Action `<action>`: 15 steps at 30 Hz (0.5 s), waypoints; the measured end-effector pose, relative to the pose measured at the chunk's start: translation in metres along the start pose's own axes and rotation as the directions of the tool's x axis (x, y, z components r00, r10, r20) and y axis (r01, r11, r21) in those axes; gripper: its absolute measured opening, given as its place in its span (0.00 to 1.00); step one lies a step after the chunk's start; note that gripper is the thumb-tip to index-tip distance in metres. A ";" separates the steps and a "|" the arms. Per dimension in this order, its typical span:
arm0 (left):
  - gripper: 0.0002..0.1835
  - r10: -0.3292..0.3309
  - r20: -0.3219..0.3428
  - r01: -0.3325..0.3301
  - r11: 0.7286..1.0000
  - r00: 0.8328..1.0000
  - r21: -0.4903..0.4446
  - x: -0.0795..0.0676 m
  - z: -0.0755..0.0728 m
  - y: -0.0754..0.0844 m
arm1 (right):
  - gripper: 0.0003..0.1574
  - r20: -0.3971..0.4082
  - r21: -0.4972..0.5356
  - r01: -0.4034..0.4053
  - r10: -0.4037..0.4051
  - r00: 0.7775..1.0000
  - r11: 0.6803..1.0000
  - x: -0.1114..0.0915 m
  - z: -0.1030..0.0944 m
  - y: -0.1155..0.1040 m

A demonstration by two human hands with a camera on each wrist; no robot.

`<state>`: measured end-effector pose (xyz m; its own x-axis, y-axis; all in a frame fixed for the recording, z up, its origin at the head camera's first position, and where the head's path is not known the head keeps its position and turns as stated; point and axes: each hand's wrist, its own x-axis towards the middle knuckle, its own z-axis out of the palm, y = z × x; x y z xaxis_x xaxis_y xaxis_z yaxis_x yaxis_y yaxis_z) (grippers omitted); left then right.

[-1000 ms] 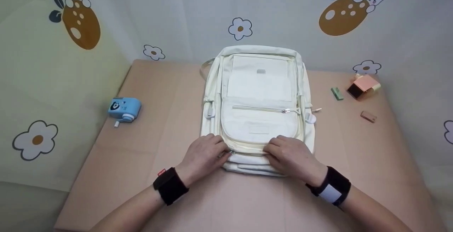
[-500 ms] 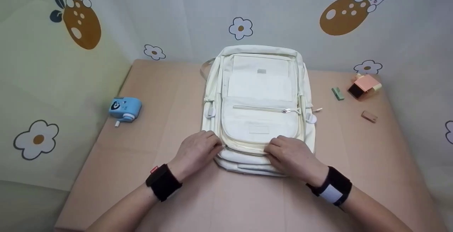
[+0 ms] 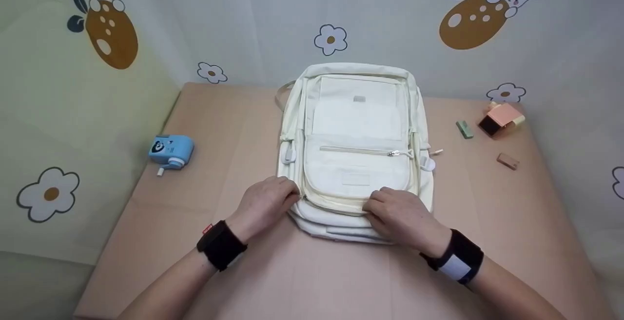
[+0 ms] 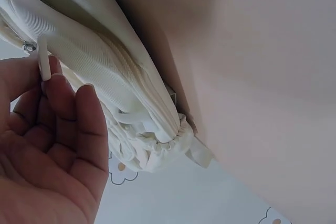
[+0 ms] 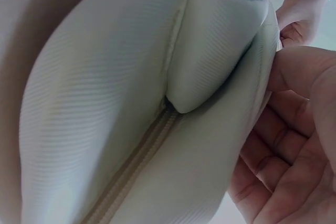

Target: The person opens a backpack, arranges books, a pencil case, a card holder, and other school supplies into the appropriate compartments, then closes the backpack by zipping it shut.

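Observation:
A cream backpack (image 3: 360, 115) lies front side up in the middle of the table. At its lower left corner my left hand (image 3: 265, 203) pinches a pale zipper pull (image 4: 44, 59) between thumb and forefinger. The metal zipper slider (image 4: 29, 48) shows beside the fingertips in the left wrist view. My right hand (image 3: 402, 215) grips the fabric edge at the bottom of the front pocket, thumb on one side and fingers curled behind, as the right wrist view shows. Another zipper (image 5: 131, 166) runs along the bag below that hand.
A blue crank pencil sharpener (image 3: 171, 151) stands at the table's left edge. To the right lie a small green block (image 3: 464, 129), a small brown block (image 3: 508, 161) and a pink-and-cream box-shaped item (image 3: 502, 119). A patterned curtain (image 3: 273, 27) hangs behind the table (image 3: 219, 130).
My left hand has moved left and slightly up with the zipper pull, along the bottom edge toward the bag's left side. The right hand has stayed in place on the fabric.

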<state>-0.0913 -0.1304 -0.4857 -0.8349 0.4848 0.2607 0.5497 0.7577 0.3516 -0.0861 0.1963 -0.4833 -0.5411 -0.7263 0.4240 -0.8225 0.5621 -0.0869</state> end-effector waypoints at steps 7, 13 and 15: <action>0.03 0.027 -0.006 -0.027 1.000 1.000 0.001 -0.002 0.003 0.002 | 0.04 0.045 0.024 -0.056 0.055 0.998 0.998 0.009 -0.003 -0.008; 0.02 0.025 -0.003 -0.025 1.000 1.000 -0.005 -0.003 0.006 0.001 | 0.05 0.053 0.003 -0.044 0.044 0.998 0.999 0.031 -0.004 -0.023; 0.02 0.027 -0.005 -0.027 1.000 1.000 -0.005 -0.003 0.006 0.001 | 0.04 0.049 -0.016 -0.028 0.029 0.998 0.999 0.038 -0.001 -0.029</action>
<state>-0.0885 -0.1281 -0.4917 -0.8199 0.5025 0.2745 0.5719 0.7425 0.3489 -0.0826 0.1531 -0.4639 -0.5727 -0.7279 0.3770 -0.8039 0.5887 -0.0845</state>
